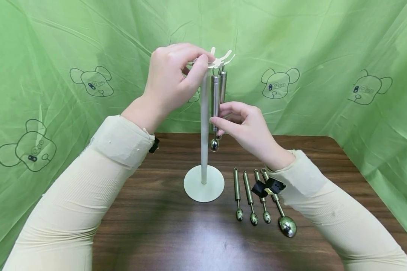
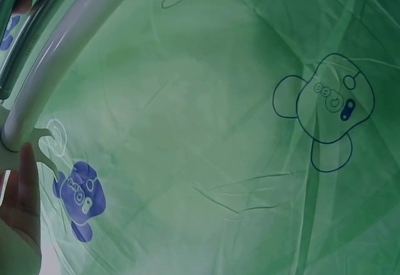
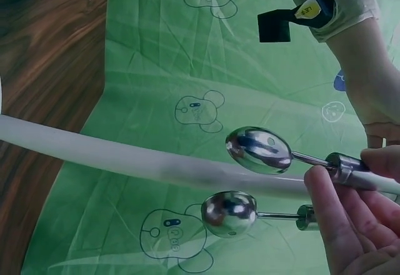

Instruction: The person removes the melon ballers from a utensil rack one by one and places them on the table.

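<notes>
A white stand (image 1: 204, 124) with a round base carries a hooked top (image 1: 219, 61). My left hand (image 1: 178, 73) pinches the edge of that top between thumb and fingers; in the left wrist view a fingertip (image 2: 28, 169) lies against its underside. Two steel melon ballers hang from the hooks on the right of the pole. My right hand (image 1: 245, 122) holds the nearer melon baller (image 1: 215, 98) low on its handle, bowl downward. Behind it hangs the second melon baller (image 1: 223, 84), partly covered; its round bowl (image 3: 230, 214) shows in the right wrist view.
Several more melon ballers (image 1: 247, 188) lie side by side on the brown wooden table (image 1: 149, 226), right of the stand's base (image 1: 193, 188). The rightmost has a larger bowl (image 1: 287, 226). My right forearm passes close over them. Green cloth (image 1: 278, 30) surrounds the table.
</notes>
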### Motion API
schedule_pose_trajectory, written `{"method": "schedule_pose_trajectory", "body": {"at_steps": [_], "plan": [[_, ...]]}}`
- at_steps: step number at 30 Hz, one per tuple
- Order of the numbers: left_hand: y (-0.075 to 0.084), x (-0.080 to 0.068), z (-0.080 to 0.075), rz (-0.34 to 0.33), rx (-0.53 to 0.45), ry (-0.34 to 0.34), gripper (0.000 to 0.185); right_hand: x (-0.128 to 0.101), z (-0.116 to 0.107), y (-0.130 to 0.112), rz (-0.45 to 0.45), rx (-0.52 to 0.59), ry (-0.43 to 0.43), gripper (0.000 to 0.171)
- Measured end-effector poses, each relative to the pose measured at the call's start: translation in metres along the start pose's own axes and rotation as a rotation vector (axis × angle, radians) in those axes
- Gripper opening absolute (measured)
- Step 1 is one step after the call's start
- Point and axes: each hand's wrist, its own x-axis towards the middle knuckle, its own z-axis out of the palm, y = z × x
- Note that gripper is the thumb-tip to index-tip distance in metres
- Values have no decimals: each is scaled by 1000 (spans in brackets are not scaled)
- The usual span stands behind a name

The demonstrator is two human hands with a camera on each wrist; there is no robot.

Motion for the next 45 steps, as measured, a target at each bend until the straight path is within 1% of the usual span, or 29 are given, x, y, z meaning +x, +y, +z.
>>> {"method": "schedule_pose_trajectory", "body": {"at_steps": [3, 10, 15, 22, 25, 28, 34, 40, 45], "plan": [[-1, 0, 0, 15, 6, 13, 33, -1, -2, -1, -6, -3, 6, 26], [-1, 0, 1, 29, 3, 29, 33, -2, -6, -5, -70, -5, 34, 24], [-1, 0, 1, 33, 1, 32, 33, -4, -8, -9, -69, -14, 41, 24], [-1, 0, 1, 36, 0, 37, 33, -8, -11, -13, -95, 15, 55, 23], [-1, 0, 1, 26, -2, 33, 33, -10, -13, -13, -112, 32, 65, 24], [0, 0, 1, 13, -2, 27, 33, -15, -14, -13, -126, 39, 80, 24], [1, 0, 0, 2, 1, 24, 32, -27, -15, -10, -162, 15, 120, 21], [1, 0, 0, 4, 0, 32, 33, -40, -16, -7, -196, 77, 141, 21], [2, 0, 1, 5, -1, 32, 32, -48, -19, -4, -213, 96, 159, 22]]}}
